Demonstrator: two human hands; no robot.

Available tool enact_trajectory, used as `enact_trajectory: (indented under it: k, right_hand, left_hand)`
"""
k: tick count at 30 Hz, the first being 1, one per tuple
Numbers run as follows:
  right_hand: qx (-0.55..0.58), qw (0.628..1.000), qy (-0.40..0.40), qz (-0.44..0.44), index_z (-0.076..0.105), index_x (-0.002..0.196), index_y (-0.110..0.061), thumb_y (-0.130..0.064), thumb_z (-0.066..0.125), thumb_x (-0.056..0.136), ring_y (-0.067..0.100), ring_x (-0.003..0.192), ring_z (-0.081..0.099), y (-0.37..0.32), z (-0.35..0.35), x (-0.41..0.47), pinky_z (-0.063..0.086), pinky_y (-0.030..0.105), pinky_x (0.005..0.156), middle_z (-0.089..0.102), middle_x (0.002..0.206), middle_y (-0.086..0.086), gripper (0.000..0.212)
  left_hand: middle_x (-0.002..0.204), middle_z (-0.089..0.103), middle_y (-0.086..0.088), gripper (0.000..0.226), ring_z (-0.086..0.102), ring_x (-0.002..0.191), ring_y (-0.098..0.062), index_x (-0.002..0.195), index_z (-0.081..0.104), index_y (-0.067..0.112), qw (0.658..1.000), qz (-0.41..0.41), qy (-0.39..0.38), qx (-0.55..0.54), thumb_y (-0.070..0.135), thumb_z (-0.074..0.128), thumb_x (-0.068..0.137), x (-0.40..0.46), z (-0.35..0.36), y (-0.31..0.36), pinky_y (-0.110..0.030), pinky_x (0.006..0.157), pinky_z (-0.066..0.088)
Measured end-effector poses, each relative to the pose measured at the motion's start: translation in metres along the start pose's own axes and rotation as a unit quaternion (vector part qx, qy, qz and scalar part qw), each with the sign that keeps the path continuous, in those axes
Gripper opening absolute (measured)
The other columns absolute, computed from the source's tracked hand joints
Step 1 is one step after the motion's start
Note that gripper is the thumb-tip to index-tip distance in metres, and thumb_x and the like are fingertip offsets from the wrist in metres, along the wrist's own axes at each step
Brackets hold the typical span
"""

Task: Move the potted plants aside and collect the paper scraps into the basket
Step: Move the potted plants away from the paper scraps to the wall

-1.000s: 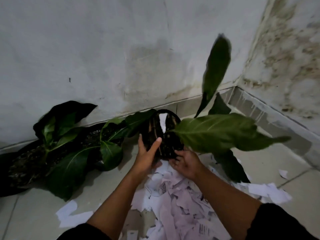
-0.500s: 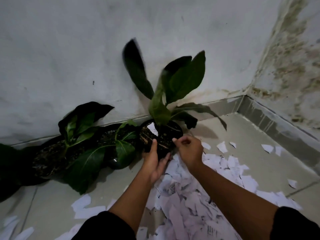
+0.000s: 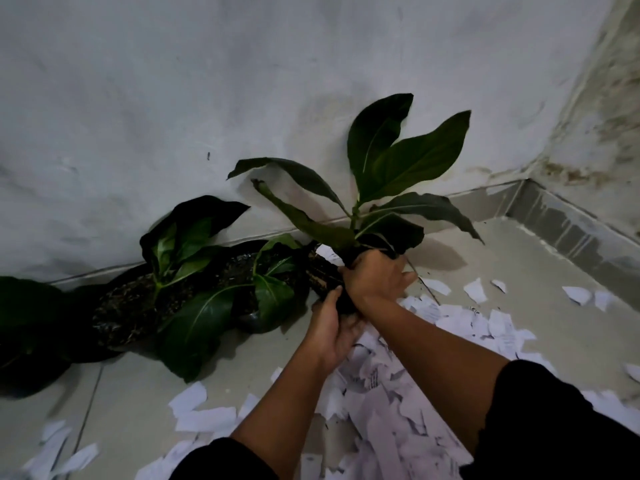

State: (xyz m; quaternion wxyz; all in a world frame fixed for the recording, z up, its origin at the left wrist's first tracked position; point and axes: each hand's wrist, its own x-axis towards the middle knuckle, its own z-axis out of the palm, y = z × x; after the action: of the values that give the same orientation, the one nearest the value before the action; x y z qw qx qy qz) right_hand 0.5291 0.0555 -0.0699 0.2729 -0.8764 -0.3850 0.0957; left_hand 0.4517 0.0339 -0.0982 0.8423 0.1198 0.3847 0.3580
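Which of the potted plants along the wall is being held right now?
The rightmost plant, nearest the corner: both hands, left and right, grip its dark pot. The other plants sit untouched to its left.

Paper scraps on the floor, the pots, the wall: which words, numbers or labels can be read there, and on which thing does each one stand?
No text can be quoted.
Paper scraps: dark printed lines show on several pieces, too small and blurred to read.
Black pot in the hands: no label seen.
Wall: only stains, no writing.
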Motion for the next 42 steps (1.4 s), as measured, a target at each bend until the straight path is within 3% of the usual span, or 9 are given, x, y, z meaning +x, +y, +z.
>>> enact_trajectory:
  k: [12,17,21,27,30,33,34,38,42]
  right_hand:
    - [0.063,0.996,0.033,-0.049,0.074,0.089,-0.029,-0.03,0.065,0.081,0.024,0.112,0.044,0.003,0.006,0.007,0.028,0.04,0.086,0.065,0.102,0.0,0.012]
    - [0.256,0.956,0.107,-0.093,0.05,0.063,-0.015,-0.018,0.065,0.079,0.013,0.066,0.046,0.025,-0.015,0.003,0.035,0.028,0.066,0.051,0.067,0.001,0.023]
    - [0.319,0.937,0.141,0.028,0.043,0.058,-0.011,-0.01,0.065,0.081,0.017,0.053,0.034,0.059,-0.033,0.004,0.028,0.028,0.053,0.039,0.054,0.003,0.032]
    - [0.165,0.983,-0.076,-0.017,0.053,0.053,-0.01,-0.013,0.073,0.071,0.024,0.063,0.059,0.11,-0.031,-0.002,0.045,0.028,0.064,0.063,0.061,0.011,0.028]
    - [0.045,0.976,-0.203,-0.067,0.053,0.054,-0.021,-0.012,0.078,0.068,0.017,0.068,0.06,0.111,-0.027,-0.006,0.046,0.022,0.068,0.061,0.062,0.0,0.029]
    - [-0.012,0.972,-0.215,-0.09,0.06,0.066,-0.022,-0.017,0.082,0.065,0.018,0.08,0.06,0.106,-0.021,-0.006,0.043,0.022,0.067,0.061,0.078,0.001,0.022]
    - [-0.034,0.973,-0.202,-0.101,0.065,0.075,-0.022,-0.021,0.081,0.068,0.019,0.087,0.06,0.105,-0.017,-0.006,0.042,0.023,0.07,0.063,0.087,0.001,0.018]
    - [-0.129,0.93,-0.296,-0.177,0.047,0.138,-0.022,-0.044,0.061,0.086,0.025,0.132,0.042,0.103,0.005,-0.016,0.034,0.032,0.108,0.047,0.143,0.009,0.058]
    - [-0.216,0.911,-0.276,-0.219,0.064,0.118,-0.026,-0.064,0.047,0.085,0.026,0.123,0.05,0.093,0.01,-0.029,0.035,0.044,0.107,0.058,0.131,0.005,0.054]
  left_hand:
    - [0.097,0.067,-0.016,0.023,0.066,0.085,-0.022,0.109,0.057,0.002,0.999,0.031,-0.004,-0.016,0.016,0.042,0.098,0.001,0.004,-0.002,-0.025,0.059,0.06]
    - [0.107,0.066,-0.024,0.034,0.069,0.089,-0.028,0.127,0.048,0.001,0.998,0.04,-0.001,-0.04,0.016,0.044,0.097,0.005,0.004,0.0,-0.029,0.057,0.06]
    - [0.128,0.054,-0.031,0.044,0.057,0.117,-0.038,0.138,0.038,0.007,0.997,0.038,0.014,-0.059,0.02,0.048,0.096,0.011,0.007,0.005,-0.035,0.083,0.057]
    - [0.137,0.047,-0.022,0.08,0.058,0.111,-0.033,0.146,0.026,0.015,0.991,0.025,0.01,0.129,0.069,0.034,0.087,0.009,-0.008,0.007,-0.039,0.093,0.048]
    - [0.125,0.054,-0.016,0.067,0.055,0.102,-0.028,0.135,0.043,0.011,0.903,0.085,0.099,0.41,0.061,0.034,0.092,0.006,-0.027,0.002,-0.035,0.086,0.045]
    - [0.148,0.037,-0.01,0.044,0.037,0.133,-0.028,0.134,0.043,0.018,0.636,0.137,0.062,0.757,0.039,0.04,0.096,0.003,-0.056,-0.004,-0.035,0.108,0.032]
    - [0.155,0.026,-0.005,0.048,0.025,0.142,-0.025,0.142,0.036,0.023,0.6,0.119,0.044,0.79,0.042,0.036,0.097,0.003,-0.065,-0.008,-0.037,0.115,0.023]
    - [0.159,0.019,0.001,0.087,0.009,0.148,-0.021,0.141,0.039,0.034,0.52,0.067,-0.107,0.845,0.086,0.015,0.075,-0.012,-0.079,-0.02,-0.037,0.12,0.01]
    - [0.12,0.065,-0.006,0.07,0.055,0.113,-0.017,0.101,0.072,0.011,0.588,0.121,-0.136,0.788,0.063,0.037,0.071,-0.032,-0.078,-0.008,-0.028,0.098,0.039]
